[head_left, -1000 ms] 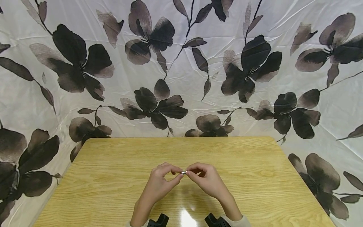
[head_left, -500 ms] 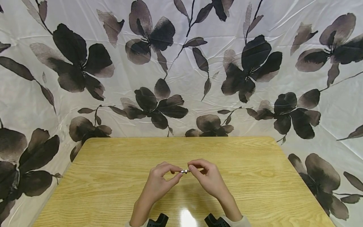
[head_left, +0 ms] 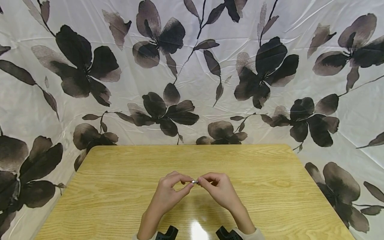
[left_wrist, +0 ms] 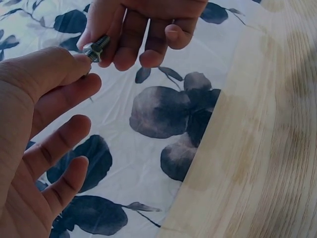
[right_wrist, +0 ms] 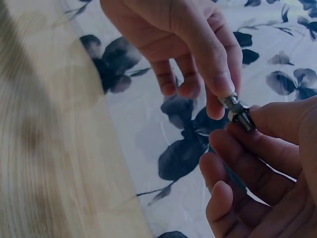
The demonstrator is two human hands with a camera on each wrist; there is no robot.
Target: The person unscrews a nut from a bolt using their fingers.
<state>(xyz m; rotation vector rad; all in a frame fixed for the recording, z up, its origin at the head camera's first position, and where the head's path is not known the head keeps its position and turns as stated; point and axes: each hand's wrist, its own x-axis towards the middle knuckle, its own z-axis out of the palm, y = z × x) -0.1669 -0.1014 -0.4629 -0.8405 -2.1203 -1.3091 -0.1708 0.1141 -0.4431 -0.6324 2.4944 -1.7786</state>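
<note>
A small silver bolt [right_wrist: 245, 122] with a hex nut [right_wrist: 234, 111] on its thread is held between both hands above the table. The left hand [head_left: 171, 190] pinches one end of the bolt between thumb and index finger. From the other side, the thumb and index finger of the right hand [head_left: 219, 190] close around the nut, beside the bare threaded end. In the left wrist view the bolt [left_wrist: 102, 42] sticks out past the nut, towards the right hand [left_wrist: 143, 29]. The other fingers of both hands are loosely bent, apart from the bolt.
A light wood-grain table [head_left: 120, 166] lies under the hands. Behind it and at its sides hangs a white cloth [head_left: 207, 90] printed with dark flowers. Black devices [head_left: 168, 232] sit at both wrists, by light sleeves.
The right fingers drew back a little to the upper right, baring more of the bolt and nut, then came back in close to the left fingertips. The left hand stays nearly still.
</note>
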